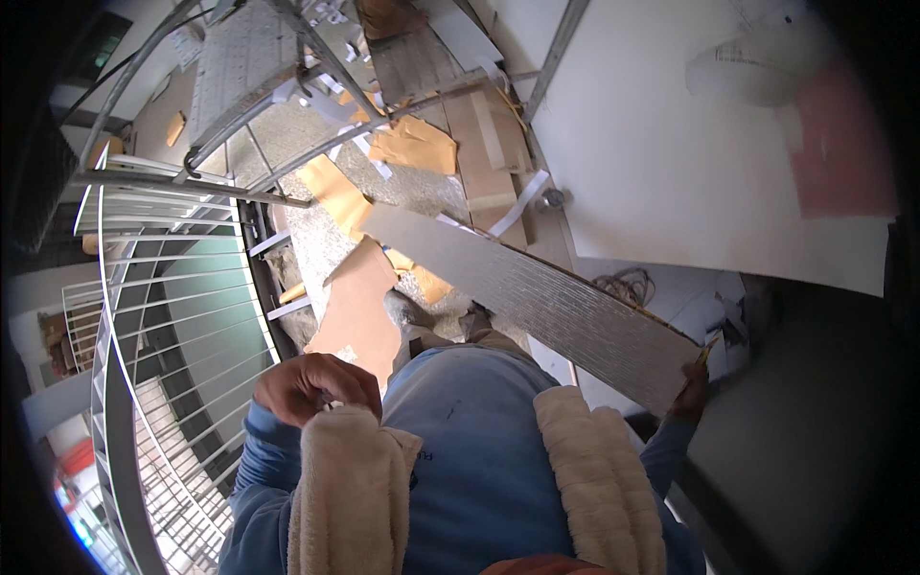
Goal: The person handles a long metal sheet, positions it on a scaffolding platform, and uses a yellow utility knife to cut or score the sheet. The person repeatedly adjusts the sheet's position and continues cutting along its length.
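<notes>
The right hand (pixel 692 391) grasps one end of a grey plank (pixel 537 302), which extends forward and leftward from those fingers; the left hand (pixel 316 386) has its fingers curled at the end of a towel (pixel 350 479), though whether they pinch anything cannot be told. Gripped at one end only, the plank could tip or swing toward the metal scaffold (pixel 240 72), ahead of the left fingers, should the right fingers slacken.
</notes>
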Tool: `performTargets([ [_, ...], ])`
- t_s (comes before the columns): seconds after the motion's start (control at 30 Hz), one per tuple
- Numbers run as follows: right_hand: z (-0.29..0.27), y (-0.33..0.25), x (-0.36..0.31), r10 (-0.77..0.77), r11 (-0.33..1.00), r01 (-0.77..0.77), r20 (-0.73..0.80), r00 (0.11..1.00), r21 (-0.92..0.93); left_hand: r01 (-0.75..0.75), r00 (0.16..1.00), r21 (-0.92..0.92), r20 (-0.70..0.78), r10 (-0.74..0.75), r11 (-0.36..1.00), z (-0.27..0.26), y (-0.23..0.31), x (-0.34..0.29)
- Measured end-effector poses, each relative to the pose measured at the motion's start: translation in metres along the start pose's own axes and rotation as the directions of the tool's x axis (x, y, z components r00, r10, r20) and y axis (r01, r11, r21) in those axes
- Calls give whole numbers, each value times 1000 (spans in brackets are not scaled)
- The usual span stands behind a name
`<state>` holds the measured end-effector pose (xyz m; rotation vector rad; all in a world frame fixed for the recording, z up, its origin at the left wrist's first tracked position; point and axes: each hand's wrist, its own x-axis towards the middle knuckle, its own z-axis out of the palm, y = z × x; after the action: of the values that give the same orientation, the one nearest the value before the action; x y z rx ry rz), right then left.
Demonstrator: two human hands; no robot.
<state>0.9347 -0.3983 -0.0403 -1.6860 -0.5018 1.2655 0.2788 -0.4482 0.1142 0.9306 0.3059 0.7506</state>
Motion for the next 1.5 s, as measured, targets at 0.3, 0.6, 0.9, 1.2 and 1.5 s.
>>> performTargets([
  [0.3,64,16,47,-38,994,69,323,946,-86,-214,961,441,-66,269,871,125,58,154],
  [0.6,80,-6,0,-89,990,114,249,964,-86,-94,995,562,86,55,822,147,50,192],
  [0.9,104,-14,-1,-213,937,303,405,889,-172,51,982,758,-158,108,650,65,-35,195],
  [1.2,153,29,-45,-263,876,358,301,917,-325,964,216,260,-673,-708,47,-205,-233,-28],
  [1.5,186,28,-52,-212,905,316,342,916,-285,810,76,-331,-758,-648,483,-185,-264,-67],
])
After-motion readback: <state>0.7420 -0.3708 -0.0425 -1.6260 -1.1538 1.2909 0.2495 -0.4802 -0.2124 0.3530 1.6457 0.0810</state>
